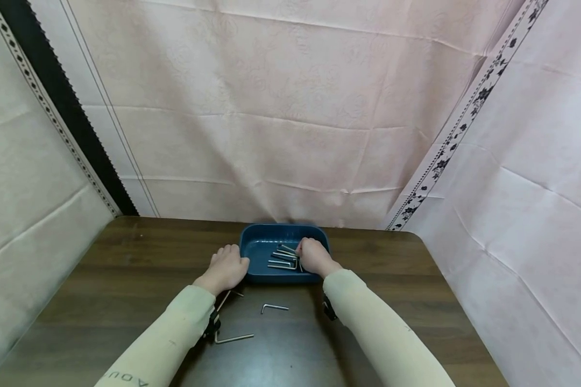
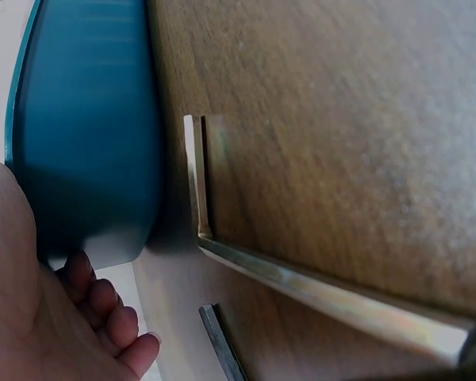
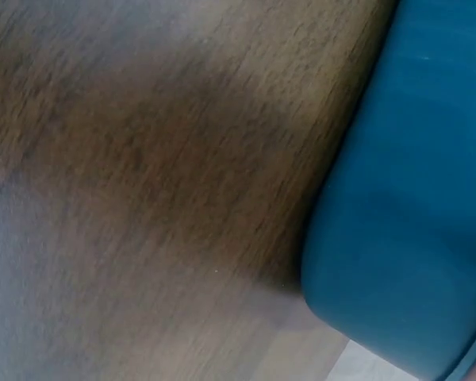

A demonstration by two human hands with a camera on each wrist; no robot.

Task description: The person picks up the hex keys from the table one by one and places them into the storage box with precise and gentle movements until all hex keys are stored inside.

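Observation:
A blue tray [image 1: 266, 236] stands at the far edge of the table, with several silver hex keys [image 1: 282, 266] lying inside it. My left hand [image 1: 226, 267] grips the tray's left side; its thumb overlaps the rim, and its fingers [image 2: 120, 325] curl by the outer wall. Reaching over the right side, my right hand [image 1: 316, 257] pinches a hex key [image 1: 300, 264] among the others; its fingertips are partly hidden. Three L-shaped hex keys lie on the table in front of the tray: a short one [image 1: 274, 307], a longer one [image 1: 234, 339], and one [image 1: 224, 299] beside my left wrist.
The brown wooden table [image 1: 164, 269] has a glossy grain. A pale cloth [image 1: 271, 134] hangs behind it, and more cloth with a black floral border [image 1: 465, 118] hangs on the right. The tray's outer wall [image 3: 397, 238] fills the right side of the right wrist view.

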